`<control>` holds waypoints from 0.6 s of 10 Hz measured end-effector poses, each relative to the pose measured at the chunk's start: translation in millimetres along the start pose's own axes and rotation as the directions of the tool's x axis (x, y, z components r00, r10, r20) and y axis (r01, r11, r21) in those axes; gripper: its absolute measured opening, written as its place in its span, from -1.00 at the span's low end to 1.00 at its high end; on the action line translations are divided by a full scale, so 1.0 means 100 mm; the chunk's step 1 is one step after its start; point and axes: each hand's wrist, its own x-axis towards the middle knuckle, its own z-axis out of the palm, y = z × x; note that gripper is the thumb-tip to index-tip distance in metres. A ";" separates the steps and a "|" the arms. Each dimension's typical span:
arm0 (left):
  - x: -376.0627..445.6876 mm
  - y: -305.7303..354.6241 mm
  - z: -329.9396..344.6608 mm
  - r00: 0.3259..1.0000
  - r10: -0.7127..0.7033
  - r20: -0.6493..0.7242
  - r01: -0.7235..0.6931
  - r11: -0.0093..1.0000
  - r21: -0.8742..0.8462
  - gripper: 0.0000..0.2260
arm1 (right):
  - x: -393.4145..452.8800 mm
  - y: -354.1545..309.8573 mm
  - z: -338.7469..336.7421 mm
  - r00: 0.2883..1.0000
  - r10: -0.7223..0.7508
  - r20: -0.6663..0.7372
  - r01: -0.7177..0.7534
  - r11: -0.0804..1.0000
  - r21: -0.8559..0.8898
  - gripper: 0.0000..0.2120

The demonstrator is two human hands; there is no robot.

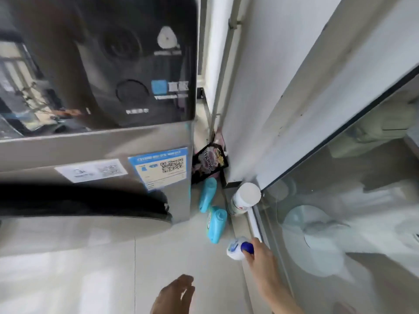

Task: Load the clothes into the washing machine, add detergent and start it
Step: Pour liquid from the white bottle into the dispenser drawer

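Head cam is showing the right hand [260,257] closing round the blue cap of a white detergent bottle [235,248] on the floor by the glass door [340,200], w/ fingers wrapping the neck. Left hand [174,295] is hanging loose, holding nothing. Bottle is prob rigid plastic, smooth, maybe heavy w/ liquid; I'd be gripping the body, not just the cap. Counting: 1 white/blue bottle, 2 turquoise bottles [207,194], 1 white-lidded tub [246,198], 1 dark pouch [209,163], all beside the washing machine [90,143].

I'm in a home laundry corner. My grey washing machine [95,141] stands on pale floor tiles [90,268], with detergent bottles [210,209] beside a glass sliding door [340,200].
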 end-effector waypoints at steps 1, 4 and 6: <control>0.00 -1.96 0.44 0.996 -0.033 0.087 0.015 0.980 0.199 -0.80 | 0.55 0.32 0.53 0.996 0.060 0.071 -0.044 0.976 -0.212 -0.85; 0.52 -1.05 -0.44 0.945 -0.258 -0.202 0.265 0.964 0.008 -0.55 | 1.27 0.84 1.19 0.991 0.134 0.028 -0.124 0.963 -0.241 -0.69; 0.51 -0.44 -0.45 0.956 -0.237 -0.171 0.234 0.971 -0.042 -0.86 | 1.17 0.70 0.89 0.986 0.154 -0.058 -0.161 0.975 -0.156 -0.66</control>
